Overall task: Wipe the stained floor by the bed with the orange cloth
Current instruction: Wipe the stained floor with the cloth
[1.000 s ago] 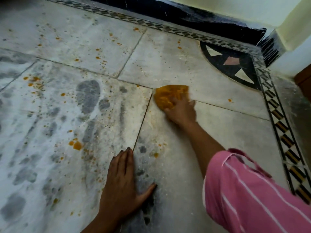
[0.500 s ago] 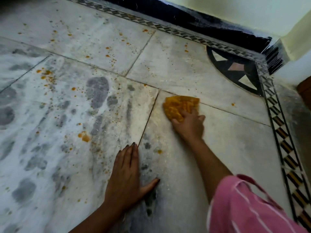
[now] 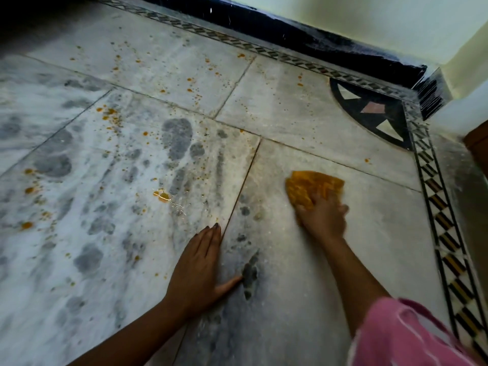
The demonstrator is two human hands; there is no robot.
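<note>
My right hand (image 3: pixel 323 216) presses the crumpled orange cloth (image 3: pixel 313 187) onto a pale marble floor tile (image 3: pixel 356 233); the hand is blurred. The cloth's near part is hidden under my fingers. My left hand (image 3: pixel 200 270) lies flat on the floor beside a tile joint, fingers together, thumb out, holding nothing. Orange stains (image 3: pixel 162 196) dot the tiles to the left and further away, along with grey patches (image 3: pixel 177 137).
A patterned inlay border (image 3: pixel 446 228) runs along the right and far edges, with a dark corner inlay (image 3: pixel 375 112). A black skirting (image 3: pixel 317 35) meets the pale wall at the back. A brown wooden edge (image 3: pixel 478 146) shows at the right. My pink striped sleeve (image 3: pixel 404 336) fills the lower right.
My right hand has dragged the cloth towards me and to the right across the tile. My left hand has stayed planted on the floor.
</note>
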